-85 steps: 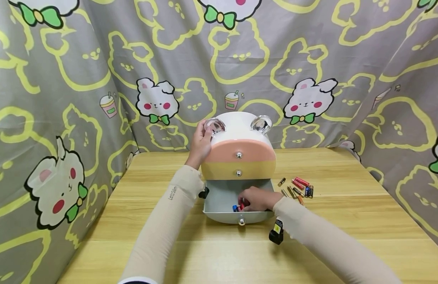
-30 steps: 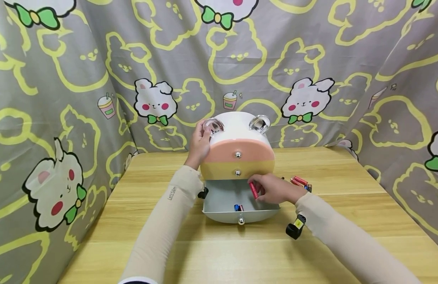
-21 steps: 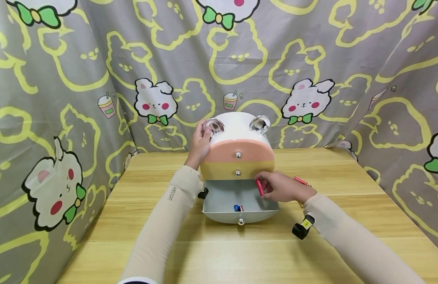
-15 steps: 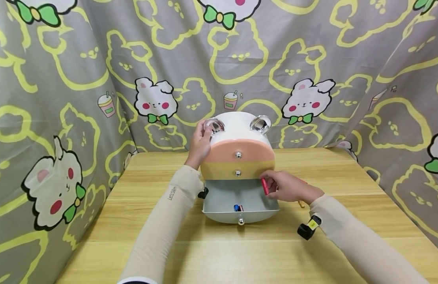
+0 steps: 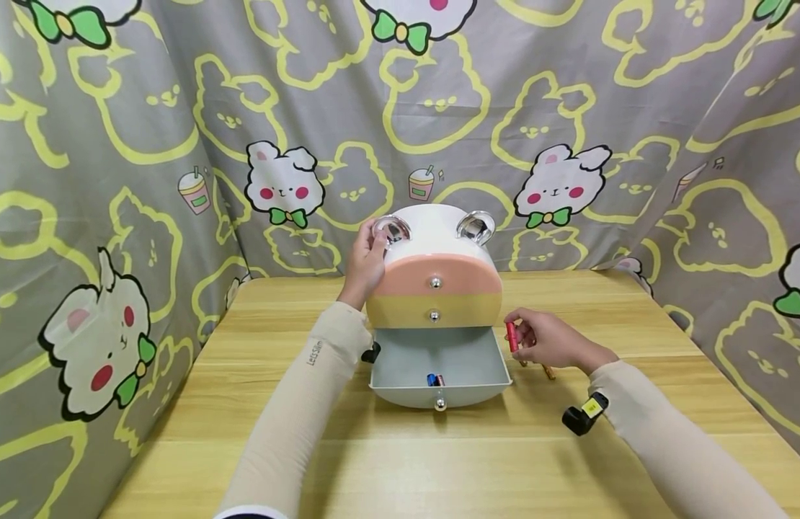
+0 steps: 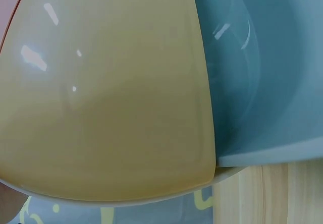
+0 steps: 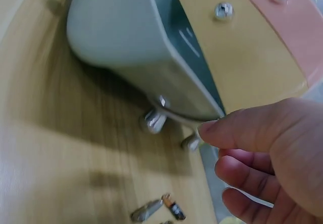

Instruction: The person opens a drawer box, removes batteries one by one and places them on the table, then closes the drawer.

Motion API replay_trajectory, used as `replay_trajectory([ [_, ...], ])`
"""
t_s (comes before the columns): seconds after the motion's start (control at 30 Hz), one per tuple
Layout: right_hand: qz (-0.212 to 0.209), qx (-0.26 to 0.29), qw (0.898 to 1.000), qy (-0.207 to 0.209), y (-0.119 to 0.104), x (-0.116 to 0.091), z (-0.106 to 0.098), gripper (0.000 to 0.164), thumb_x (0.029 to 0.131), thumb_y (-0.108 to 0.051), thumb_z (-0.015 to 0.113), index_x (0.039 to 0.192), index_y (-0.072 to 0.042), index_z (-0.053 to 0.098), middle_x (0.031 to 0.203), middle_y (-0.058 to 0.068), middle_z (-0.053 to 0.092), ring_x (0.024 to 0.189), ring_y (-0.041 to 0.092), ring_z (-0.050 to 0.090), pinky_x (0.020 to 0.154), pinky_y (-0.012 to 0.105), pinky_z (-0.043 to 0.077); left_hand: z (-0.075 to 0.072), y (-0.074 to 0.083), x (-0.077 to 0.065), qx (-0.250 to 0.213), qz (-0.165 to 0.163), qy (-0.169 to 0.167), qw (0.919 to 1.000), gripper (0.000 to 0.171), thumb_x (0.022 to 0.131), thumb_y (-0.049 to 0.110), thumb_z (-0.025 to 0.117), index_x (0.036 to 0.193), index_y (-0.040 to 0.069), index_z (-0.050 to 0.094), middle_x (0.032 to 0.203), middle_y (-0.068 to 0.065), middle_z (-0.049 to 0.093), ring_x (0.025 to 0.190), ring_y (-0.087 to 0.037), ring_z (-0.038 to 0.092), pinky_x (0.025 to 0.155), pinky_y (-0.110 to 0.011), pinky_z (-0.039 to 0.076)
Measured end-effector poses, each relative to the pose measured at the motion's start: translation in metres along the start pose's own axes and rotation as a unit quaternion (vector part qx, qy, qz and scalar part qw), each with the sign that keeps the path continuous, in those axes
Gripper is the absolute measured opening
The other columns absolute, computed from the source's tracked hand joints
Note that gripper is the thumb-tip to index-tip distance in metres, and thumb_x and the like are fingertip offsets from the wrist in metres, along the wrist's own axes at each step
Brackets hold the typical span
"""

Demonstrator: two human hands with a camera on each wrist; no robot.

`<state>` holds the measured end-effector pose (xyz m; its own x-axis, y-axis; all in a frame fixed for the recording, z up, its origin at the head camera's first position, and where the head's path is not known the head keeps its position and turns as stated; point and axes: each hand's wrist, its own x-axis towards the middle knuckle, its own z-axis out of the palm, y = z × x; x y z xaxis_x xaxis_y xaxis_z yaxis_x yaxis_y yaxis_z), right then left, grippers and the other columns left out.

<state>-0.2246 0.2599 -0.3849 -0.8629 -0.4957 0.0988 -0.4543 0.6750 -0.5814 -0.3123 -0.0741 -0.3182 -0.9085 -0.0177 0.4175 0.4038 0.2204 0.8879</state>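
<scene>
In the head view, a small drawer cabinet (image 5: 435, 270) with silver ears stands mid-table. Its grey bottom drawer (image 5: 465, 360) is pulled out, with a blue battery (image 5: 431, 380) and a dark reddish battery (image 5: 440, 380) near the front. My left hand (image 5: 365, 261) grips the cabinet's upper left side by the ear. Just right of the drawer, above the table, my right hand (image 5: 548, 340) pinches a red battery (image 5: 512, 336) between thumb and fingers. That battery is not visible in the right wrist view. In the left wrist view, the yellow drawer front (image 6: 111, 93) fills most of the picture.
Loose batteries (image 5: 549, 372) lie on the wooden table (image 5: 439, 461) right of the cabinet, partly hidden by my right hand. One copper-and-black battery (image 7: 173, 207) shows in the right wrist view, near the cabinet's silver feet (image 7: 153, 120). A patterned curtain (image 5: 432, 94) hangs behind.
My right hand has lifted a red battery from the drawer and moved rightward with it, past the drawer's right edge. The left hand has stayed on the cabinet.
</scene>
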Motion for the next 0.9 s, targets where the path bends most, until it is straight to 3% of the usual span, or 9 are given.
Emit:
replay_trajectory([
  [0.4, 0.034, -0.040, 0.999, -0.001, 0.028, -0.013, 0.003, 0.052, 0.075, -0.004, 0.080, 0.119, 0.006, 0.054, 0.080, -0.001, 0.057, 0.071, 0.013, 0.053, 0.064, 0.030, 0.048, 0.000, -0.002, 0.000, 0.009, 0.004, 0.005, 0.9999, 0.036, 0.104, 0.023, 0.042, 0.139, 0.012, 0.047, 0.129, -0.011, 0.057, 0.115, -0.019, 0.052, 0.101, -0.036, 0.037],
  [0.6, 0.055, -0.019, 0.998, -0.018, 0.033, -0.019, 0.007, 0.053, 0.075, -0.001, 0.079, 0.120, 0.008, 0.053, 0.083, 0.002, 0.061, 0.074, 0.015, 0.057, 0.064, 0.030, 0.050, 0.000, -0.002, 0.001, 0.006, 0.003, 0.001, 1.0000, 0.037, 0.105, 0.024, 0.041, 0.140, 0.013, 0.046, 0.133, -0.010, 0.055, 0.118, -0.018, 0.050, 0.102, -0.034, 0.036],
  [0.9, 0.055, -0.023, 0.998, -0.033, 0.044, -0.027, 0.018, 0.052, 0.071, 0.001, 0.080, 0.117, 0.007, 0.055, 0.075, 0.000, 0.058, 0.067, 0.013, 0.054, 0.059, 0.026, 0.047, 0.000, -0.002, 0.000, 0.007, -0.003, 0.001, 1.0000, 0.037, 0.105, 0.025, 0.041, 0.139, 0.014, 0.047, 0.133, -0.009, 0.055, 0.118, -0.018, 0.050, 0.102, -0.034, 0.036],
])
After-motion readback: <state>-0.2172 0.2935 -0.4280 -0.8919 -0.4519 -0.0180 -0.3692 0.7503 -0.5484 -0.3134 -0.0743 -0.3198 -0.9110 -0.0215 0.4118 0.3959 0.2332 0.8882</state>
